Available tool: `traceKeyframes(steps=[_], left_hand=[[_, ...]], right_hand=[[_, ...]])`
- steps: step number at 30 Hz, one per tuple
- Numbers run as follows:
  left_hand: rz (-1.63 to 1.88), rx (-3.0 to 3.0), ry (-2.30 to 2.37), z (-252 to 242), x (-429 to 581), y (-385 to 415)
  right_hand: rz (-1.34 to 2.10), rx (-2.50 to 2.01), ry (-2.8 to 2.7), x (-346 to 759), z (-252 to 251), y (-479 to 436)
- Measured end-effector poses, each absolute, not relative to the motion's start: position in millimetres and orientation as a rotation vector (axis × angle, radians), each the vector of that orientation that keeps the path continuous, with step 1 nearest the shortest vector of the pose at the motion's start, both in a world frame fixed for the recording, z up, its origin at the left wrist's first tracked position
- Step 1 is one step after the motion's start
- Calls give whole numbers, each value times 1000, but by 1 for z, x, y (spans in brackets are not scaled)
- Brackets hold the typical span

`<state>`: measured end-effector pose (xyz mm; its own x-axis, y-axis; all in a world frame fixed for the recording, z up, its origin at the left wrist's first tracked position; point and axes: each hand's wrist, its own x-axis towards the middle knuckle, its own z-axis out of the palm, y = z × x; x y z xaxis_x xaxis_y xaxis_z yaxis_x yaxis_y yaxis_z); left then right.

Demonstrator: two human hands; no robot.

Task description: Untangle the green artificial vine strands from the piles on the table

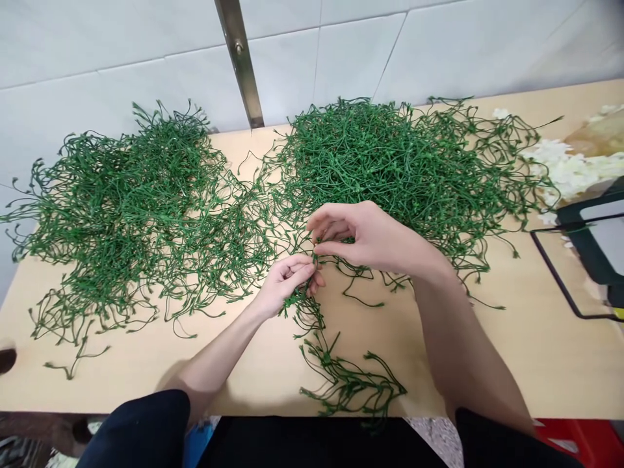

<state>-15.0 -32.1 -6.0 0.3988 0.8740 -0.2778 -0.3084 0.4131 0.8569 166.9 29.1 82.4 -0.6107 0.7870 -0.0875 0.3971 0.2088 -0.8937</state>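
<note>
My left hand (287, 281) is closed on green plastic flower stems, pinching them between thumb and fingers. A bunch of these stems (308, 312) hangs out below its palm. Just above and to the right, my right hand (358, 235) has its fingers curved and apart from the thumb. Its thumb tip is close to the top of the held stems; whether they touch I cannot tell. Nearer the table's front edge lies a small cluster of green stems (351, 383). Behind my right hand rises a dense heap of stems (375, 156).
Another wide heap of stems (131, 201) spreads over the left of the wooden table (526, 364). At the right are white artificial flowers (570, 169) and a dark-framed object (592, 240). A metal strip (241, 62) runs down the tiled wall behind.
</note>
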Motion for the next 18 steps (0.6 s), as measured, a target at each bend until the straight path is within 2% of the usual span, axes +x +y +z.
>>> traceKeyframes(steps=[13, 18], left_hand=[[924, 766, 881, -4, -12, -34], [945, 868, 963, -9, -14, -34]], right_hand=[[1341, -1163, -2203, 166, 74, 28], [1487, -1143, -2081, 164, 75, 26]])
